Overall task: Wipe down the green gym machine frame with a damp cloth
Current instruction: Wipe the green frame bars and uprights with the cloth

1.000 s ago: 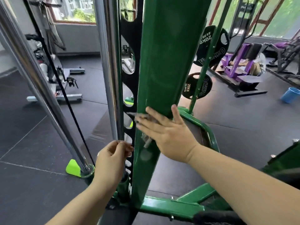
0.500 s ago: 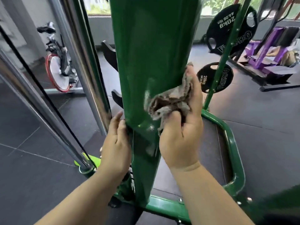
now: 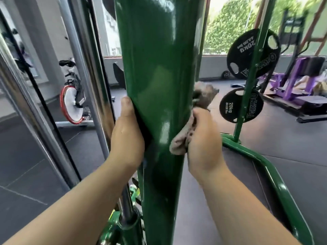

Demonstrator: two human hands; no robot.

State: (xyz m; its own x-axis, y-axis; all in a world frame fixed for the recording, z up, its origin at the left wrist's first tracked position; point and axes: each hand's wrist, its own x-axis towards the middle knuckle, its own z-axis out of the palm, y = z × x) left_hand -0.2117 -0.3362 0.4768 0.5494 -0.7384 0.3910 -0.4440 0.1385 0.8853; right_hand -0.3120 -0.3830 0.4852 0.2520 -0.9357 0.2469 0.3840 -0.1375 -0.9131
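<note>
A glossy green upright post (image 3: 159, 82) of the gym machine frame fills the middle of the head view. My right hand (image 3: 203, 144) grips a crumpled grey-brown cloth (image 3: 200, 103) and holds it against the post's right edge; part of the cloth bunches out below my fingers. My left hand (image 3: 127, 133) grips the post's left edge, thumb up along it, fingers hidden behind the post. The green base rail (image 3: 276, 177) curves along the floor at the right.
Chrome guide rods (image 3: 88, 71) and a black cable (image 3: 44, 89) stand close on the left. A thin green post (image 3: 247, 82) with two black 20 kg plates rises at the right. A red-wheeled exercise bike (image 3: 72, 105) is behind left, purple machines (image 3: 292, 80) far right.
My right hand has carried the cloth from the post's front face round to its right edge. My left hand has moved up along the left edge, and the view has come closer.
</note>
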